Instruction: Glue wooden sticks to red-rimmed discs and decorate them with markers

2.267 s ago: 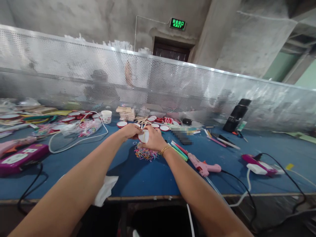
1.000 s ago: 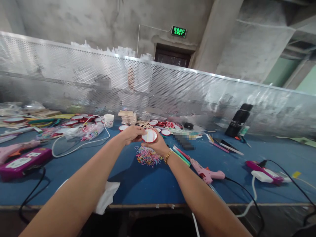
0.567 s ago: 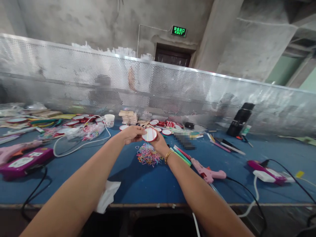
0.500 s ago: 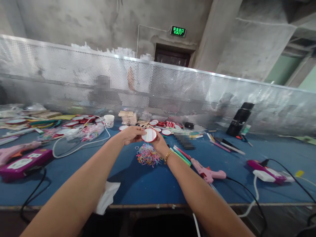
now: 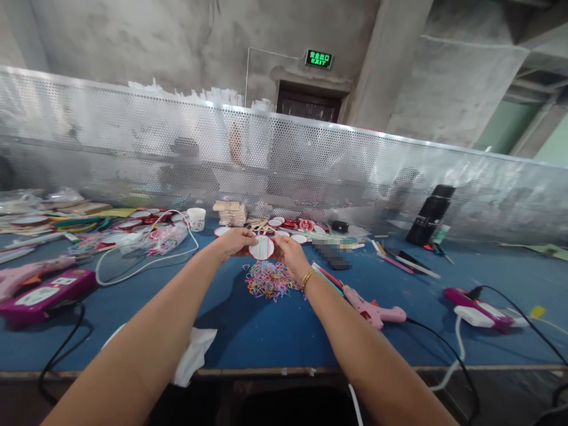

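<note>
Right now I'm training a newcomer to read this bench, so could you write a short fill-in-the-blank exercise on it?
The round white disc held between the left hand and the right hand has a ____ rim.
The pile of colourful rubber bands lies on a table top coloured ____.
The pink plastic glue gun lies to the ____ of that pile.
Missing words: red; blue; right.

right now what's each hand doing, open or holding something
Left hand: closed, pinching the left edge of the round white disc with a red rim.
Right hand: grip closed on the right edge of the same disc.
</note>
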Available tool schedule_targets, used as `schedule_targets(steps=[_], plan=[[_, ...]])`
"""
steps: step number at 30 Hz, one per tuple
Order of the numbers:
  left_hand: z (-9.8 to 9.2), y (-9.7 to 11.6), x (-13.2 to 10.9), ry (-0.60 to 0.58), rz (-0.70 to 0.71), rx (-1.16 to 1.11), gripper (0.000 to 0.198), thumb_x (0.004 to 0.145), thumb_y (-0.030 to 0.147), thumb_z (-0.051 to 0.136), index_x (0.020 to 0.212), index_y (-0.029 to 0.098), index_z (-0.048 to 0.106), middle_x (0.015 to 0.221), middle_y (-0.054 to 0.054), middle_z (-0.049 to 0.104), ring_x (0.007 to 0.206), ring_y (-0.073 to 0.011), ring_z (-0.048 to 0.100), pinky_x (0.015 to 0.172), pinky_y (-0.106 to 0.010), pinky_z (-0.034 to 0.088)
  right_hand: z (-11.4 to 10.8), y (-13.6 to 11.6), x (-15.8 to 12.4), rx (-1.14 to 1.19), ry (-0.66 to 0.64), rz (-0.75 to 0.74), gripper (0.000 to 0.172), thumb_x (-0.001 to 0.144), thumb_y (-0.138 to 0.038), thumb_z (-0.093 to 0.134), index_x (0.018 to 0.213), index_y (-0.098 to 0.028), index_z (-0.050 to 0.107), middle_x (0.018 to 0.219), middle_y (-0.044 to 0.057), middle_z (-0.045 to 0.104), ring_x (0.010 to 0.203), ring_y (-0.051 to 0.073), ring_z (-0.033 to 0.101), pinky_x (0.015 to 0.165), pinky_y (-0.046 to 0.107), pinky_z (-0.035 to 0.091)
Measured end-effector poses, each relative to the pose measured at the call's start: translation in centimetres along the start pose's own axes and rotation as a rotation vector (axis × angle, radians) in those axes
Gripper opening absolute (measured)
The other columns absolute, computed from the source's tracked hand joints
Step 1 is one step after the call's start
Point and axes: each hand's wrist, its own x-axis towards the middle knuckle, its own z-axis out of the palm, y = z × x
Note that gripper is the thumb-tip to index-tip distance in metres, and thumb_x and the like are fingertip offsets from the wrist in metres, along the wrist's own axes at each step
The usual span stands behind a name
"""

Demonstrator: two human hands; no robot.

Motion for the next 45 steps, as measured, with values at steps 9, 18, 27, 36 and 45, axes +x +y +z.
schedule_targets(steps=[9,18,27,36,45], plan=[[-0.4,0.1,-0.1,-0.03,-0.049,-0.096,0.019,0.057,0.02,0.08,0.07,0.014,0.067,0.064,-0.001,0.067,0.06,-0.0117,0.06,0.063,-0.026,0.049,0.4,-0.1,-0.3,0.011,0.019,0.061,0.038,0.066,-0.052,0.069,0.082,-0.018,0.067,0.058,-0.003,0.061,0.049,0.012,0.053,0.045,0.023,0.036],[-0.5,0.0,0.1,-0.187,-0.111,-0.173,0.029,0.053,0.019,0.08,0.078,0.013,0.066,0.075,-0.005,0.069,0.067,-0.0138,0.063,0.07,-0.028,0.051,0.2,-0.1,-0.3,-0.096,0.148,0.02,0.026,0.068,-0.043,0.067,0.073,-0.018,0.061,0.049,-0.004,0.058,0.043,0.011,0.052,0.042,0.021,0.037],[0.0,0.0,0.2,-0.058,-0.1,-0.148,0.022,0.067,0.032,0.072,0.078,0.013,0.067,0.068,-0.005,0.068,0.06,-0.0141,0.062,0.062,-0.028,0.051,0.0,0.0,-0.2,-0.103,0.117,-0.022,0.024,0.069,-0.043,0.066,0.072,-0.019,0.061,0.05,-0.004,0.058,0.043,0.011,0.053,0.043,0.022,0.038],[0.1,-0.2,0.5,0.036,-0.073,-0.185,0.013,0.073,0.025,0.069,0.073,0.012,0.067,0.066,-0.005,0.067,0.057,-0.0125,0.06,0.06,-0.026,0.049,-0.2,-0.7,-0.5,-0.146,0.066,-0.064,0.026,0.07,-0.044,0.067,0.071,-0.019,0.062,0.051,-0.003,0.058,0.045,0.011,0.054,0.046,0.022,0.04],[0.5,0.5,-0.1,0.076,-0.042,-0.201,0.012,0.07,0.023,0.069,0.066,0.012,0.067,0.065,-0.006,0.067,0.058,-0.0126,0.06,0.064,-0.027,0.049,-0.3,-0.8,-0.5,-0.133,0.026,-0.046,0.03,0.066,-0.047,0.069,0.068,-0.019,0.06,0.052,-0.003,0.059,0.044,0.011,0.054,0.045,0.023,0.042]])
